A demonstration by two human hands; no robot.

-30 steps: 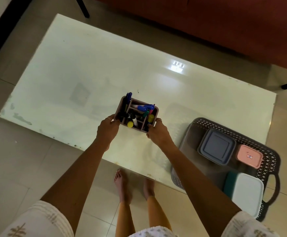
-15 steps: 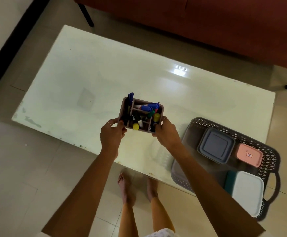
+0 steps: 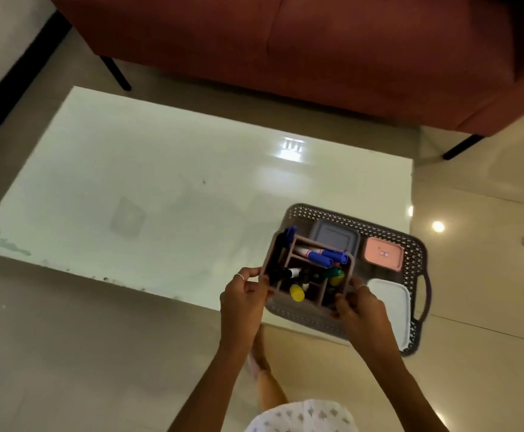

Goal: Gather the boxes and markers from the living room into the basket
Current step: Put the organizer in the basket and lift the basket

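1. Left hand (image 3: 244, 302): fingers curled round the near-left corner of the marker caddy (image 3: 307, 271), thumb on top of the rim, ring on one finger.
2. Right hand (image 3: 358, 305): clamped on the near-right edge of the same caddy, fingers wrapped over the wall, ring also visible.
3. Caddy carried between both hands, over the left part of the basket (image 3: 415, 260); whether its base already touches the basket floor cannot be told.
4. Markers (image 3: 324, 255) loose in the compartments: blue-capped ones lying across the far section, a yellow cap (image 3: 297, 293) and a green one standing nearer, dark ones to the left.
5. Best handling, as a judgement: keep the caddy level so the loose markers stay put, lower straight down into the free left section, avoid landing on the grey box lid (image 3: 335, 236) just behind it, and release only once seated.
6. Already in the basket: grey box at the back, pink box (image 3: 384, 253) to its right, white-lidded box (image 3: 390, 302) at the near right, close beside the right hand.
7. Basket standing at the near-right corner of the white table (image 3: 161, 182), partly overhanging its near edge, so a gentle set-down seems wise to avoid tipping.
8. Writing: small mark on the pink lid, too small to read; printing on the marker barrels blurred; no brand legible anywhere.
9. Beyond: red sofa (image 3: 317, 42) behind the table, tiled floor around.
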